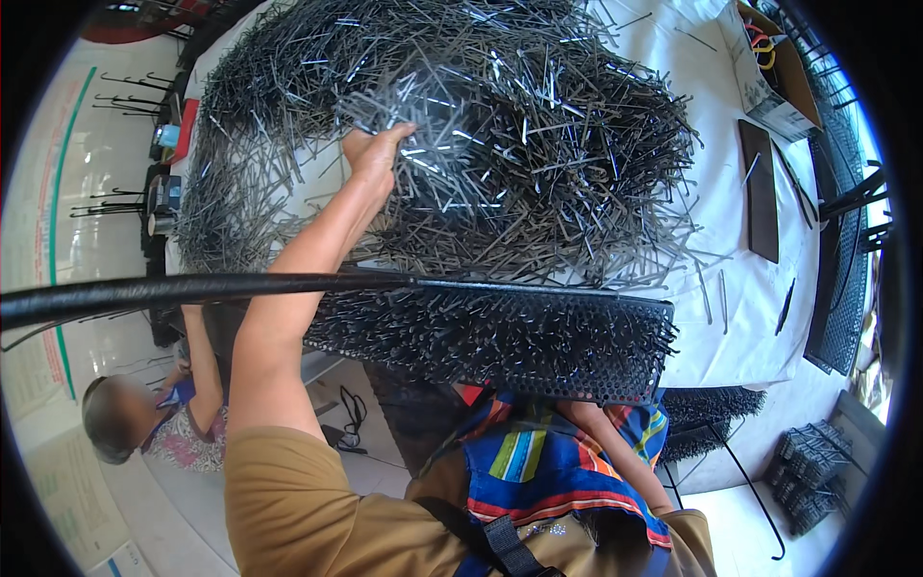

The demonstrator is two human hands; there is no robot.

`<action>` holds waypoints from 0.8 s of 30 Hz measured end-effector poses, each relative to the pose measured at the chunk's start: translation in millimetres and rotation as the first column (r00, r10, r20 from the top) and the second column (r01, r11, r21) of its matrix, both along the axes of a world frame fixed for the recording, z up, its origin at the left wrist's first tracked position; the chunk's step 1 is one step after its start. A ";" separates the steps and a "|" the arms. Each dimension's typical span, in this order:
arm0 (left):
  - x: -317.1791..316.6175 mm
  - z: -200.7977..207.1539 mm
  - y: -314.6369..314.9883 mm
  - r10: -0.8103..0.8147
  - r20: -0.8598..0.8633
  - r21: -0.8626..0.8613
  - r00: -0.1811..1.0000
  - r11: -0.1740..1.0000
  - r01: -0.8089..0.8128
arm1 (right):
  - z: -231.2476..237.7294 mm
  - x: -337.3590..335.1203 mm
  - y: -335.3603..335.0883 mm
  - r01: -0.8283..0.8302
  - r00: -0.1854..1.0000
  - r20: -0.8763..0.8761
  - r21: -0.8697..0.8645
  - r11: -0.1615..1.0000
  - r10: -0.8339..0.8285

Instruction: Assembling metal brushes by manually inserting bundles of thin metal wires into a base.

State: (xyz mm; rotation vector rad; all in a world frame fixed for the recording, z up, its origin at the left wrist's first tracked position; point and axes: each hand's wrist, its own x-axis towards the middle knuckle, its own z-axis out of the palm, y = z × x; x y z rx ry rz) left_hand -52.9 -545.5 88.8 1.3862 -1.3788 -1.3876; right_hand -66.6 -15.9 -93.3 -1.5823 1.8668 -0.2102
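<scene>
My left hand (377,159) reaches far over the white-covered table, thumb on top, closed on a loose bunch of thin dark metal strips (428,130). The bunch looks smeared by motion and is just above a large heap of the same strips (577,125). Nearer to me lies a long black perforated tray (630,392), bristling with many upright strips. My right hand (577,412) is low, at the tray's near edge, above a striped colourful cloth (538,452) on my lap. Its fingers are hidden beneath the tray edge.
A black bar (192,291) crosses the view over my left forearm. At the right are a dark flat plate (760,192) and a cardboard box (774,82) with tools. Another person (144,423) sits at the left. Bundled black parts (812,471) stand at lower right.
</scene>
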 end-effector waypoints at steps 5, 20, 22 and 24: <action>20.5 9.9 2.7 0.086 -0.190 -0.118 0.978 0.987 -0.110 | 52.7 -9.0 -13.6 0.097 0.992 0.087 -0.003 0.995 -0.097; 34.1 77.5 9.7 -0.050 -0.200 -0.441 0.978 0.897 -0.044 | 316.5 -119.7 -248.2 0.154 0.986 0.146 -0.640 0.753 -0.077; 27.2 77.4 19.5 -0.050 -0.166 -0.404 0.985 0.914 -0.022 | 308.6 -114.3 -310.5 0.051 0.956 -0.159 -0.738 0.673 -0.247; 22.8 67.8 27.6 -0.050 -0.249 -0.328 0.967 0.944 -0.035 | 300.8 -99.8 -360.9 0.145 0.953 -0.148 -0.543 0.827 -0.265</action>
